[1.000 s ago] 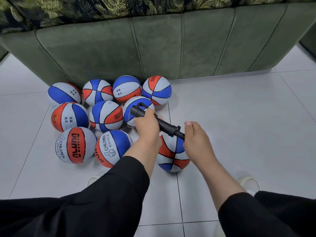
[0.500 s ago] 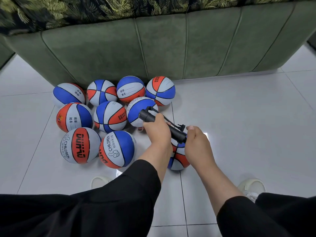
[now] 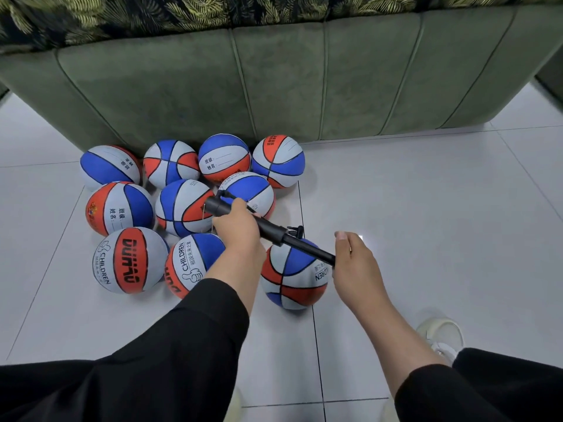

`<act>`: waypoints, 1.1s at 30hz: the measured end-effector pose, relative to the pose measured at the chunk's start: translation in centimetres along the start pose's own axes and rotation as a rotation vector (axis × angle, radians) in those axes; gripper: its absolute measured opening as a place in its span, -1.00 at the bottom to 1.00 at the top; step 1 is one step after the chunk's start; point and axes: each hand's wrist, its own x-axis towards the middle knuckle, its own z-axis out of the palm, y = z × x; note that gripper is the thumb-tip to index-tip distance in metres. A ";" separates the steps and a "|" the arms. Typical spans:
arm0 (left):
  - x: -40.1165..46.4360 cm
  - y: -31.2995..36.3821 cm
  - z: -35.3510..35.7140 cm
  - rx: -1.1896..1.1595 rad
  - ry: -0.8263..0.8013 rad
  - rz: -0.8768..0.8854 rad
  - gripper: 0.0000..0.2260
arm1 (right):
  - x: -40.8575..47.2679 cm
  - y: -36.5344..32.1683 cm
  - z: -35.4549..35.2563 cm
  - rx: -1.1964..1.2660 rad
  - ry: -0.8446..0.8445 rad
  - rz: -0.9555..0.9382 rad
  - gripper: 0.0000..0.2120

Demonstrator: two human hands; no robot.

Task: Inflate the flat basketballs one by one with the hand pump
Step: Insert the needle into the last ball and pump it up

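Both hands grip pump [image 3: 268, 228]: left hand [image 3: 236, 228] barrel, right hand [image 3: 355, 260] handle, above basketball [image 3: 294, 277].

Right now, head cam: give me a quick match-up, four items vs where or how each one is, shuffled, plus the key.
Items
1. hand pump
2. left hand
3. right hand
4. DUHAU ball

Places or states
A. on the floor at the near left of the ball cluster
B. grips the pump barrel
C. held slanted above the nearest ball
D. holds the pump's lower right end

Pairs: 1-C, 2-B, 3-D, 4-A
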 end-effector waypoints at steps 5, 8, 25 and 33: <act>-2.0 -1.0 1.0 -0.023 -0.052 -0.029 -0.71 | 0.1 -0.8 0.5 0.008 0.010 0.015 -0.63; -3.4 -1.8 1.6 0.007 -0.073 0.002 -0.73 | 0.0 -1.5 1.0 0.029 0.000 0.030 -0.64; -1.6 -0.3 0.1 0.029 -0.087 0.026 -0.73 | -0.9 -0.8 0.2 0.028 -0.020 -0.024 -0.76; -2.6 -0.8 0.4 0.010 -0.054 0.031 -0.78 | -0.4 -1.3 0.8 0.005 -0.035 -0.005 -0.74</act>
